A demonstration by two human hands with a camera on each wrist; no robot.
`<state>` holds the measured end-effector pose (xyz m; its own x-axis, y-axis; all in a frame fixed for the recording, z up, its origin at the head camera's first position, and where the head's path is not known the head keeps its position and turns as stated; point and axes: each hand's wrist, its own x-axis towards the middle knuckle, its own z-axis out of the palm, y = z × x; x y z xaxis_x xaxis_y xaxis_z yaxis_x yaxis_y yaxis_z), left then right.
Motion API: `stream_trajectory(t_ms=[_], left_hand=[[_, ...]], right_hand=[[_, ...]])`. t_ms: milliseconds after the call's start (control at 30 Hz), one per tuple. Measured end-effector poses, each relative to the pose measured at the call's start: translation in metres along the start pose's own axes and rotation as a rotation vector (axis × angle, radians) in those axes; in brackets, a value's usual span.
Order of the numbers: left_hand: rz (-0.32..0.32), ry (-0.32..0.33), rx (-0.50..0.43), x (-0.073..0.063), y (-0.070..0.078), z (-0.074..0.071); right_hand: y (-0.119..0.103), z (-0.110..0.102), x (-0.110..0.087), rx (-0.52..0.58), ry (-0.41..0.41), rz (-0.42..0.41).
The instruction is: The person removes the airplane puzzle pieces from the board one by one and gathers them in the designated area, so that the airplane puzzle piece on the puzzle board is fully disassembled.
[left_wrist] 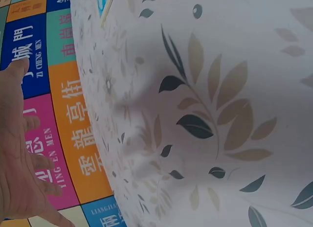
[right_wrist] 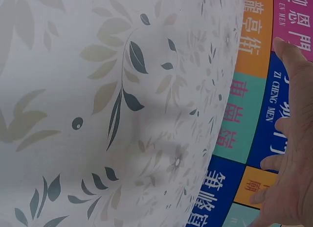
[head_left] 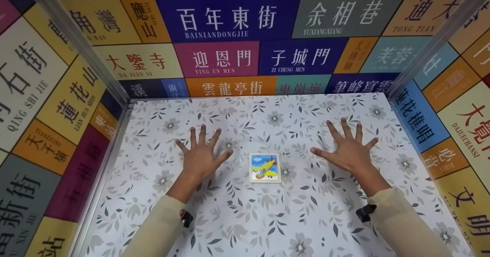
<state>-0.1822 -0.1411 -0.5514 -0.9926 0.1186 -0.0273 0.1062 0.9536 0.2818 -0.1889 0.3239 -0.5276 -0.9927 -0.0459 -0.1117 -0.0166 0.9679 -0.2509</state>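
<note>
A small framed picture (head_left: 265, 167) lies on the flower-patterned table cover between the two hands. It shows a yellow airplane with a red tail against a blue sky, inside a pale frame. To its left, my left hand (head_left: 201, 158) is held palm down with fingers spread, holding nothing. My right hand (head_left: 350, 152) mirrors it on the right, its fingers also spread and nothing in its grasp. In the left wrist view only the picture's edge (left_wrist: 107, 7) shows at the top. Both wrists carry small dark devices below the cream sleeves.
The white table cover (head_left: 298, 218) has grey leaves and flowers. Colourful panels with Chinese place names (head_left: 229, 15) form a wall at the back and along both sides. Clear corner posts (head_left: 76, 38) stand at the back left and back right.
</note>
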Motion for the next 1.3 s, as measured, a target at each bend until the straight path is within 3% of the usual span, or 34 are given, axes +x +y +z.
stream_trajectory(t_ms=[333, 867, 1033, 1300], left_hand=[[0.099, -0.023, 0.018, -0.009, 0.015, 0.021], [0.231, -0.127, 0.019, -0.036, 0.040, 0.058], [0.279, -0.131, 0.023, -0.041, 0.049, 0.067], [0.300, -0.181, 0.027, -0.045, 0.058, 0.073]], right_hand=[[-0.014, 0.008, 0.004, -0.001, -0.016, -0.031], [-0.042, 0.033, 0.005, -0.003, -0.062, -0.091], [-0.051, 0.038, 0.005, -0.016, -0.077, -0.118], [-0.064, 0.048, 0.008, -0.030, -0.041, -0.168]])
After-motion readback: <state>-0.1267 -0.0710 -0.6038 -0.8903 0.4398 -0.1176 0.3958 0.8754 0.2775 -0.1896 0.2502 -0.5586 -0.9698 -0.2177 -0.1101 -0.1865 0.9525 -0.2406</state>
